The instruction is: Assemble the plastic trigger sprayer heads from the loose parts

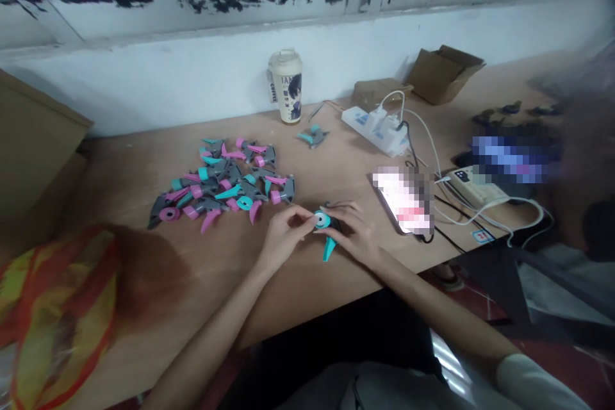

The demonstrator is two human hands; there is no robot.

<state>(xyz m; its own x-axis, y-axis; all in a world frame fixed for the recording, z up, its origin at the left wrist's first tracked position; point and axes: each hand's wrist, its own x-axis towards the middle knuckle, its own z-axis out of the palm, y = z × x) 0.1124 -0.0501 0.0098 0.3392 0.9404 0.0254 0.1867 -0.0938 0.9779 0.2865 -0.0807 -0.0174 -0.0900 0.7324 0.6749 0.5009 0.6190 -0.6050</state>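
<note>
Both my hands meet at the front middle of the wooden table point(144, 269) around one spray-nozzle head point(325, 230), grey with a teal cap and a teal trigger pointing down. My right hand point(353, 234) wraps round its grey body from the right. My left hand point(283, 230) pinches at the teal cap from the left. A pile of several like nozzle heads point(225, 182), grey with pink or teal parts, lies just behind and to the left of my hands. One more nozzle head point(313, 136) lies apart, farther back.
A coffee cup point(286, 86) stands by the wall. Two power strips point(377, 128) point(473, 186) with white cables and a phone point(406, 198) lie to the right. Cardboard boxes sit at back right point(444, 73) and far left point(33, 147). A red-yellow mesh bag point(52, 314) lies front left.
</note>
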